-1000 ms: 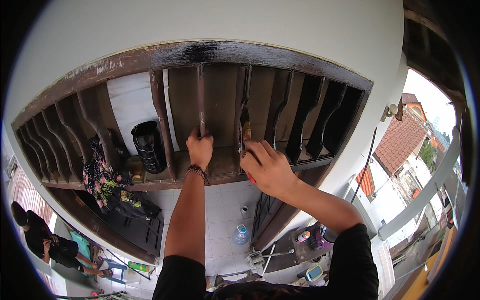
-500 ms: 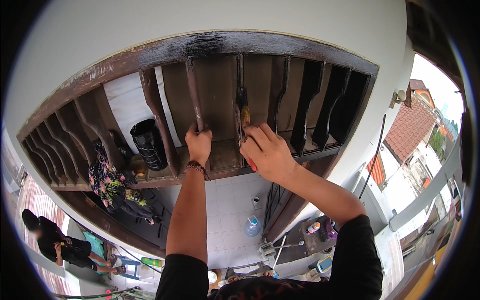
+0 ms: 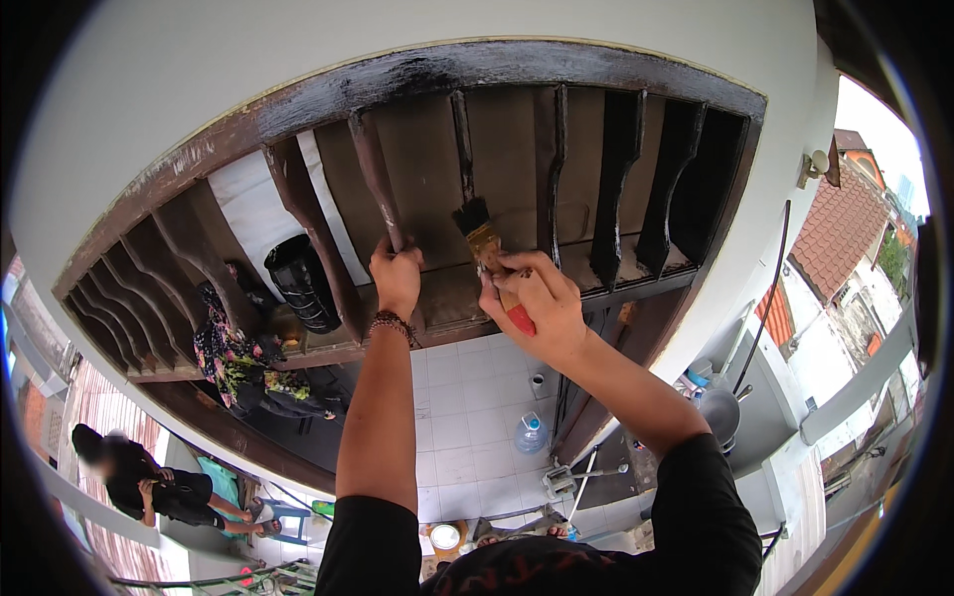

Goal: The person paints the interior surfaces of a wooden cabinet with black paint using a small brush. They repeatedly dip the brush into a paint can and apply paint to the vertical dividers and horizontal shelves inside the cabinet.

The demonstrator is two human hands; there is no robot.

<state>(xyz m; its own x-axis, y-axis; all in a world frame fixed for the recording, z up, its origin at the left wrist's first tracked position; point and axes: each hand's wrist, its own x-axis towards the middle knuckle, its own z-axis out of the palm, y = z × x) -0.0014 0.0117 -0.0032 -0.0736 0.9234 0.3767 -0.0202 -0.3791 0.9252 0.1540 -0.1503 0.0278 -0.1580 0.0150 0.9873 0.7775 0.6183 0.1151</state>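
My left hand [image 3: 397, 280] is wrapped round the lower part of a brown wooden slat [image 3: 375, 179] in the vent frame. In my right hand [image 3: 542, 303] is a paintbrush [image 3: 483, 238] with dark bristles and a red-tipped handle. Its bristles point up and touch or nearly touch a slat [image 3: 462, 144] with black paint on it; contact is hard to tell. Slats further right are black, while those on the left are brown. The top rail [image 3: 417, 74] carries patchy dark paint.
A black paint-smeared can [image 3: 301, 286] stands on the ledge left of my left hand, near a floral cloth [image 3: 234, 348]. Far below on the tiled floor is a water jug [image 3: 531, 433]. A person [image 3: 149, 482] in dark clothes is at lower left. White wall [image 3: 248, 60] surrounds the frame.
My right hand has turned the paintbrush, so its bristles now lean left and more of the handle shows. My left hand keeps its hold on the slat. The view has shifted slightly.
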